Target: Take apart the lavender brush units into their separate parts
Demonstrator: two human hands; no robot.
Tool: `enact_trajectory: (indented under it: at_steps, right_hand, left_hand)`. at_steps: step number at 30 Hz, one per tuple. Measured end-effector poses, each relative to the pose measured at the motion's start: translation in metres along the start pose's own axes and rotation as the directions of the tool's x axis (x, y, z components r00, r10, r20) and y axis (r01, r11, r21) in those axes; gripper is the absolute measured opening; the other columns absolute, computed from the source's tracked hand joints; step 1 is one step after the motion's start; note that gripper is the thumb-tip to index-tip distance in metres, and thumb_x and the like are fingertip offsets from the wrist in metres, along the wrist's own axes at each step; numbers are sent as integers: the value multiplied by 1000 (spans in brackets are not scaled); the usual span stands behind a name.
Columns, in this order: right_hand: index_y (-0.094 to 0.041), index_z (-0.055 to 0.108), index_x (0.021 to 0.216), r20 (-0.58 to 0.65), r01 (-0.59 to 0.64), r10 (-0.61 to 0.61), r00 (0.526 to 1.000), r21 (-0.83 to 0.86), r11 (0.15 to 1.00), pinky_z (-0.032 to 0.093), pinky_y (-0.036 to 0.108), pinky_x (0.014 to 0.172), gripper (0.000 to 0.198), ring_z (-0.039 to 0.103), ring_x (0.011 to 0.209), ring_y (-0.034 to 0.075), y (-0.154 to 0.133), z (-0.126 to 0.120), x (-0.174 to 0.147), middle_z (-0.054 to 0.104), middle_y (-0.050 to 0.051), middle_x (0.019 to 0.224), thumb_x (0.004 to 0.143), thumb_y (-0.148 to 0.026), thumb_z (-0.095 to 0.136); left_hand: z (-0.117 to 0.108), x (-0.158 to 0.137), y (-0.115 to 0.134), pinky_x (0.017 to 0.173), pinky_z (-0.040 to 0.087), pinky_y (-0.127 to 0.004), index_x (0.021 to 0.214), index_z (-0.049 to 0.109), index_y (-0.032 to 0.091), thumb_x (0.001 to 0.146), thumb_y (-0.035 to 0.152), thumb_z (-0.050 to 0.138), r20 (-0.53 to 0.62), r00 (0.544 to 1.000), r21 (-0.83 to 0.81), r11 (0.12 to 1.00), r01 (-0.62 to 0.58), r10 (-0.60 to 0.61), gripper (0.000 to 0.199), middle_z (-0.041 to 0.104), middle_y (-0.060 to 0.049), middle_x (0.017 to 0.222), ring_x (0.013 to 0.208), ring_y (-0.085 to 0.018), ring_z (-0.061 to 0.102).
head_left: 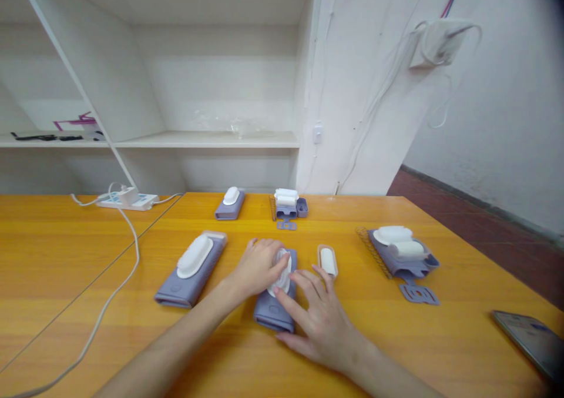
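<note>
White piece [282,281] touches curled left hand [262,264] and part-spread right hand [321,315].

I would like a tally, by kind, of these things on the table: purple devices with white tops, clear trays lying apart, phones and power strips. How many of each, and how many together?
Purple devices with white tops: 5
Clear tray lying apart, with a white roll in it: 1
Phone: 1
Power strip: 1
Total: 8
</note>
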State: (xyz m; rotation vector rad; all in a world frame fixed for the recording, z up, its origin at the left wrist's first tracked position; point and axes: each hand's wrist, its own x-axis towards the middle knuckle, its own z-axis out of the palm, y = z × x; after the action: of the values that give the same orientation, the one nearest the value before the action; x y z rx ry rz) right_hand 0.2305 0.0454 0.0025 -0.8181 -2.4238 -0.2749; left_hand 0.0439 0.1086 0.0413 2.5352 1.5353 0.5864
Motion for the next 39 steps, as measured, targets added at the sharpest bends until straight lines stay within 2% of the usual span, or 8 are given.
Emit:
enact_trajectory:
  at_steps: [3, 8, 14, 19, 23, 27, 32, 39]
  right_hand:
    - [-22, 46, 133, -22, -29, 29, 999, -7, 1000, 24, 59, 102, 62, 36, 122, 33, 2, 4, 0, 43, 16, 129, 78, -47, 60]
    - [-20, 43, 136, 13, -98, 98, 995, -18, 995, 22, 59, 105, 66, 32, 127, 34, 7, 8, 1, 39, 18, 133, 75, -40, 62]
    - [-17, 39, 137, 22, -150, 151, 988, -51, 987, 21, 62, 105, 69, 25, 132, 36, 12, 14, 0, 32, 20, 139, 74, -35, 61]
    - [-12, 29, 141, 48, -199, 199, 979, -18, 980, 25, 59, 107, 76, 17, 137, 37, 14, 17, -1, 21, 21, 147, 75, -33, 59]
    - [-6, 16, 145, 123, -194, 195, 973, -17, 981, 24, 56, 110, 78, 11, 139, 34, 10, 15, 1, 13, 20, 151, 81, -30, 53]
    - [-5, 12, 146, 159, -198, 197, 967, -11, 980, 22, 56, 111, 77, 8, 140, 33, 7, 15, 1, 6, 19, 153, 83, -29, 49]
    - [-2, 9, 146, 172, -239, 228, 958, 49, 970, 25, 53, 111, 77, 8, 140, 30, 9, 21, -5, 7, 19, 152, 85, -29, 48]
    - [-1, 13, 145, 219, -237, 213, 952, 91, 967, 26, 54, 111, 75, 7, 140, 31, 10, 23, -6, 9, 21, 151, 82, -23, 48]
  left_hand:
    - [3, 13, 7, 83, 41, -31, 90, 60, 19, 89, 34, 40, 1, 1000, 38, 999, 13, -13, 25, 67, -6, 91, 90, -20, 61]
    - [8, 33, 12, 76, 43, -32, 87, 59, 18, 88, 44, 38, 23, 995, 104, 990, 96, -99, 34, 66, -8, 86, 84, -23, 61]
    - [14, 46, 16, 82, 43, -36, 97, 60, 18, 83, 48, 46, -32, 984, 146, 973, 179, -176, 36, 60, -12, 102, 101, -27, 55]
    - [14, 52, 14, 81, 44, -36, 97, 60, 17, 80, 33, 49, 33, 986, 120, 980, 157, -162, 26, 60, -12, 102, 98, -27, 57]
    - [12, 54, 11, 81, 45, -32, 98, 59, 16, 77, 26, 49, 75, 981, 82, 982, 172, -178, 25, 62, -12, 102, 98, -24, 59]
    - [14, 58, 7, 79, 46, -32, 99, 59, 15, 77, 30, 49, 103, 977, 73, 981, 179, -186, 28, 64, -13, 100, 96, -25, 61]
    - [17, 66, 2, 71, 48, -35, 93, 61, 15, 72, 48, 54, 150, 964, 88, 974, 210, -222, 40, 67, -13, 92, 88, -28, 64]
    - [3, 70, -2, 61, 46, -28, 85, 63, 17, 69, 39, 56, 248, 950, 78, 982, 174, -188, 28, 68, -7, 79, 74, -22, 65]
